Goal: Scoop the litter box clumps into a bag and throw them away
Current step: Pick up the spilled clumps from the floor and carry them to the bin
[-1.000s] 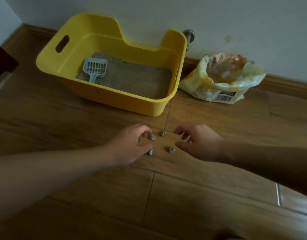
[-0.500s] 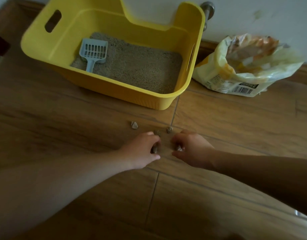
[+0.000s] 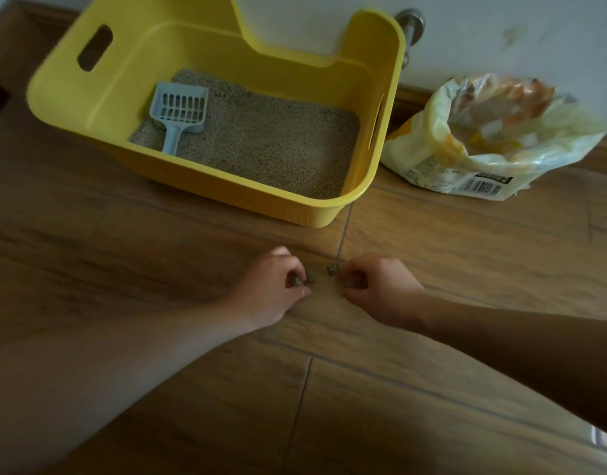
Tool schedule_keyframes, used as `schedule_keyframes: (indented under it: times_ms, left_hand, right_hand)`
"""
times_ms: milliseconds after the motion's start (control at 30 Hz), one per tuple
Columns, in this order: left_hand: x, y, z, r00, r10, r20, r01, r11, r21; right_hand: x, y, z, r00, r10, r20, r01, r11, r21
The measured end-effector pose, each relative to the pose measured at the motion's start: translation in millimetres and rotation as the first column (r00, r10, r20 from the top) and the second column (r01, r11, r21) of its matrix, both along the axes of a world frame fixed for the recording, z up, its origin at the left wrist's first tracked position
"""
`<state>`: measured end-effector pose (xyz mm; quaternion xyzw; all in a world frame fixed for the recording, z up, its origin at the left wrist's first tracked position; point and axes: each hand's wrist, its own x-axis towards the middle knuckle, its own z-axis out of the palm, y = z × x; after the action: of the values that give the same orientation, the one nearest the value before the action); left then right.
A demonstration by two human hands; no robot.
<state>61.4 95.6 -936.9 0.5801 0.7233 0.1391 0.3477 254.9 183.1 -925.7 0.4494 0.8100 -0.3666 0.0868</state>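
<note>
Two clumps pinched low at the wood floor — one by the left hand, one by the right hand — loose clumps between, nearer than the yellow litter box.

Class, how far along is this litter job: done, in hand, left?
Done: clumps are out on the floor; scoop rests in the litter box. In hand: left hand and right hand each pinch a clump. Left: two loose clumps, then the bag.

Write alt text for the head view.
Left hand and right hand each pinch a clump on the wood floor; two more clumps lie between them. Behind, a yellow box of litter holds a grey scoop; an open bag lies to its right.
</note>
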Motion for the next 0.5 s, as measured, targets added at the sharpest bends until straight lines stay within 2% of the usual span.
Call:
schedule_keyframes:
  times_ms: [100,233,500]
  left_hand:
    - [0,10,1,0.996,0.077,0.037,-0.077,0.997,0.005]
    - [4,17,-6,0.996,0.083,0.028,-0.082,0.996,-0.031]
    - [7,20,-14,1.000,0.031,0.006,-0.031,1.000,0.005]
  right_hand:
    - [-9,11,0,0.993,-0.100,-0.062,0.099,0.995,-0.013]
    - [-16,16,-7,0.988,-0.130,-0.082,0.129,0.991,-0.023]
    - [-24,19,-16,1.000,0.020,-0.023,-0.020,0.999,0.028]
